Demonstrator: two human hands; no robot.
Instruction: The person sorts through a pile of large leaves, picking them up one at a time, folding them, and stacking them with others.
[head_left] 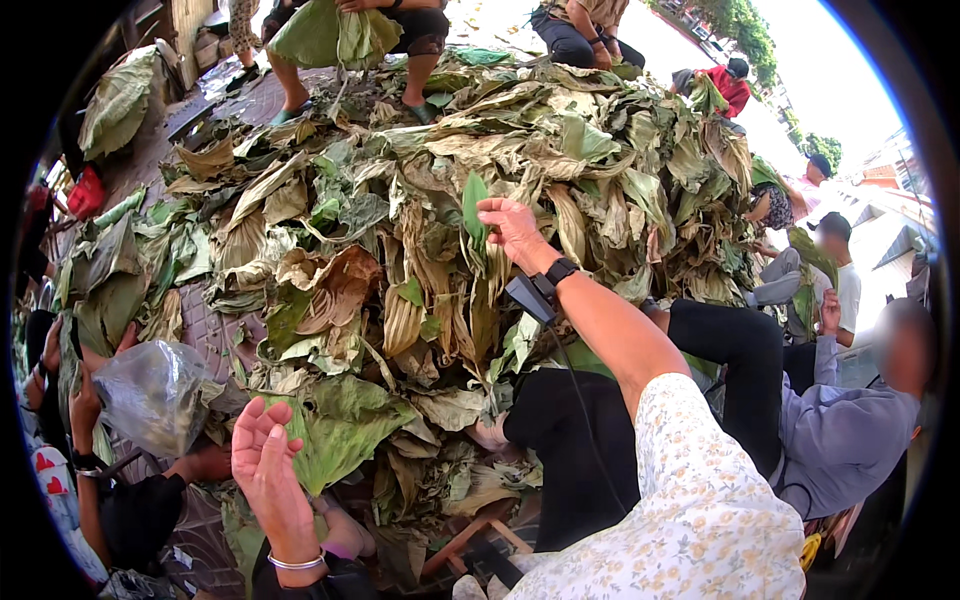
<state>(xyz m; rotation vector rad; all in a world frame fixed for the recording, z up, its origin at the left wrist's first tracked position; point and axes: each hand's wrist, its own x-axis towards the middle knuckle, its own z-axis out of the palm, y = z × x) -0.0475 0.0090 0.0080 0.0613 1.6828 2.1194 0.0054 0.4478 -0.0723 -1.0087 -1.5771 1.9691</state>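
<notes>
A broad pile of large dried leaves [480, 150], brown, tan and dull green, lies in front of me. My right hand [518, 235] reaches out over its middle, fingers closed at the edge of a narrow bright green leaf [473, 205] that stands up from the pile. Nearer to me, at the lower left, my left hand [270, 475] is raised palm inward, its fingers loosely curled and apart from the thumb. Just behind its fingers spreads a wide green leaf [345, 430]; whether they touch I cannot make out.
Several people sit around the pile, one in a grey top [845, 430] close on my right. At the left, another person's hands are by a clear plastic bag [150, 395]. A black cable [585, 410] hangs from the device on my right wrist. Brick paving [200, 320] shows at the left.
</notes>
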